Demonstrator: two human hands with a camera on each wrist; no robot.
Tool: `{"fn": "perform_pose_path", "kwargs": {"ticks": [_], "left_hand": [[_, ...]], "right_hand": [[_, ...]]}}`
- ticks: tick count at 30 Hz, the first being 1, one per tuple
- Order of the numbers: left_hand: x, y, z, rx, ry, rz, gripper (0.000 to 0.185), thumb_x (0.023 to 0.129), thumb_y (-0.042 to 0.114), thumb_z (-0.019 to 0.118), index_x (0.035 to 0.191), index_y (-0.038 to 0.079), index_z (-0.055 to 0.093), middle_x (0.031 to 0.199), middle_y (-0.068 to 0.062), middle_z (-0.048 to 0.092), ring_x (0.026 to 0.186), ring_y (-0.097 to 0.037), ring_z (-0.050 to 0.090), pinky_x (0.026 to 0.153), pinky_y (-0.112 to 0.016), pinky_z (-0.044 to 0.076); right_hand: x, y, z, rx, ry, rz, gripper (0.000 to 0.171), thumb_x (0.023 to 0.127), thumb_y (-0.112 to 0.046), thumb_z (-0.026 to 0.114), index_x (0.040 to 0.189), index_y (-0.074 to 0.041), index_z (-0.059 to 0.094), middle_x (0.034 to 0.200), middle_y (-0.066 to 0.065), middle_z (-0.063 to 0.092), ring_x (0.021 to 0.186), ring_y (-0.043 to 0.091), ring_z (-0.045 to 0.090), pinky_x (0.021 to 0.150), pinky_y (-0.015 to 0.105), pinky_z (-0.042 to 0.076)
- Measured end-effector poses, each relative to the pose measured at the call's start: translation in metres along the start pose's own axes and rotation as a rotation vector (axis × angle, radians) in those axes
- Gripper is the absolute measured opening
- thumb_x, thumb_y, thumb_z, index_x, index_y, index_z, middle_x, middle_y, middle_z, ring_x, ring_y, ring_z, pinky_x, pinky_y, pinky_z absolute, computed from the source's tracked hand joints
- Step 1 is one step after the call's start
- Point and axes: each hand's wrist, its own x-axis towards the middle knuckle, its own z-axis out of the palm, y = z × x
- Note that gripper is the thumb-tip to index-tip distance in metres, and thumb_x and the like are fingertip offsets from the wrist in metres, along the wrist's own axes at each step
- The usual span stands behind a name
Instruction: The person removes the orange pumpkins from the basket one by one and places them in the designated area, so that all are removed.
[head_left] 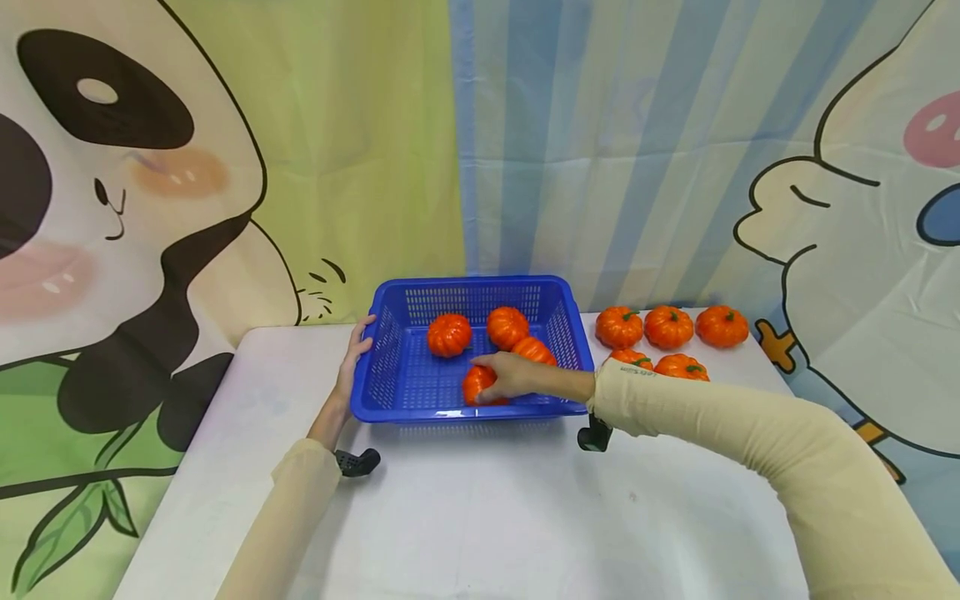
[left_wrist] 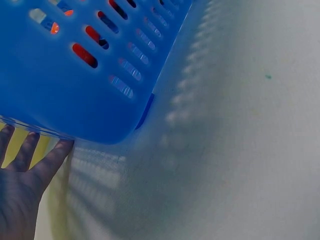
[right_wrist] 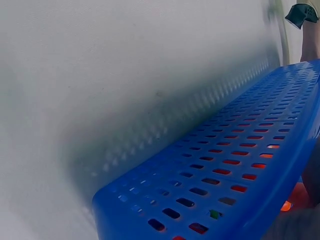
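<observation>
- Pumpkins, five of them [head_left: 667, 337], are seen in the right middle of the head view, clustered on the white table [head_left: 480, 517] just beside the basket's right wall; three stand in a back row, two in front, the front pair partly hidden by the right sleeve [head_left: 750, 433].
- A blue basket [head_left: 390, 367] of perforated plastic, rectangular with slotted walls and a rolled rim, is set at the centre of the frame.
- Three ribbed orange pumpkins [head_left: 449, 334] with short green stems are seen inside it toward the back.
- A fourth pumpkin [head_left: 476, 385] lies at the basket's front, near its lower wall, and is covered from above by the right hand [head_left: 508, 375], whose fingers are curled over it in a grip.
- The left hand [head_left: 354, 354] is laid against the basket's left rim with fingers held fairly straight; in the left wrist view its fingertips [left_wrist: 55, 155] touch the underside of the rim.
- A cartoon-printed cloth backdrop [head_left: 225, 167] hangs behind the table.
- Orange is glimpsed through the slots in both wrist views.
</observation>
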Motion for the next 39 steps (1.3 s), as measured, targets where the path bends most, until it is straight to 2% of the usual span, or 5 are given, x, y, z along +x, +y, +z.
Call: {"fn": "perform_pose_path", "kwargs": {"ticks": [11, 17, 28, 32, 39], "left_hand": [[0.000, 0.001, 0.001, 0.013, 0.000, 0.004, 0.051, 0.102, 0.025, 0.018, 0.152, 0.029, 0.014, 0.163, -0.002, 0.005, 0.129, -0.024, 0.030, 0.095, -0.030, 0.036], [0.002, -0.001, 0.002, -0.004, -0.007, 0.004, 0.051, 0.103, 0.025, 0.017, 0.154, 0.026, 0.012, 0.162, -0.003, 0.006, 0.126, -0.025, 0.032, 0.092, -0.028, 0.039], [0.002, -0.001, 0.001, -0.002, -0.009, 0.011, 0.052, 0.103, 0.025, 0.018, 0.154, 0.026, 0.011, 0.162, -0.004, 0.007, 0.124, -0.026, 0.034, 0.090, -0.029, 0.041], [0.001, 0.000, 0.000, -0.011, -0.005, 0.010, 0.052, 0.103, 0.025, 0.018, 0.154, 0.025, 0.011, 0.162, -0.004, 0.007, 0.125, -0.025, 0.034, 0.090, -0.028, 0.040], [0.000, 0.001, 0.000, 0.002, -0.002, 0.008, 0.052, 0.102, 0.026, 0.018, 0.154, 0.027, 0.012, 0.163, -0.002, 0.005, 0.130, -0.025, 0.029, 0.095, -0.031, 0.036]], "right_hand": [[0.001, 0.007, 0.008, -0.037, 0.048, -0.017, 0.076, 0.082, -0.030, 0.077, 0.144, -0.004, 0.043, 0.133, 0.017, 0.059, 0.121, 0.028, 0.055, 0.108, 0.042, 0.041], [-0.012, 0.008, 0.004, 0.059, 0.144, -0.013, 0.076, 0.080, -0.029, 0.079, 0.143, -0.004, 0.043, 0.137, 0.018, 0.055, 0.124, 0.031, 0.052, 0.106, 0.046, 0.042], [-0.077, 0.022, -0.027, 0.172, 0.409, -0.065, 0.076, 0.080, -0.029, 0.079, 0.144, -0.009, 0.042, 0.141, 0.016, 0.049, 0.125, 0.034, 0.050, 0.097, 0.053, 0.048], [-0.105, 0.041, -0.035, 0.186, 0.492, -0.038, 0.077, 0.079, -0.028, 0.080, 0.143, -0.008, 0.042, 0.140, 0.018, 0.049, 0.121, 0.035, 0.052, 0.092, 0.050, 0.051], [-0.159, 0.071, -0.041, 0.307, 0.532, 0.096, 0.081, 0.082, -0.030, 0.077, 0.146, -0.008, 0.033, 0.136, 0.021, 0.047, 0.115, 0.041, 0.052, 0.077, 0.046, 0.057]]}}
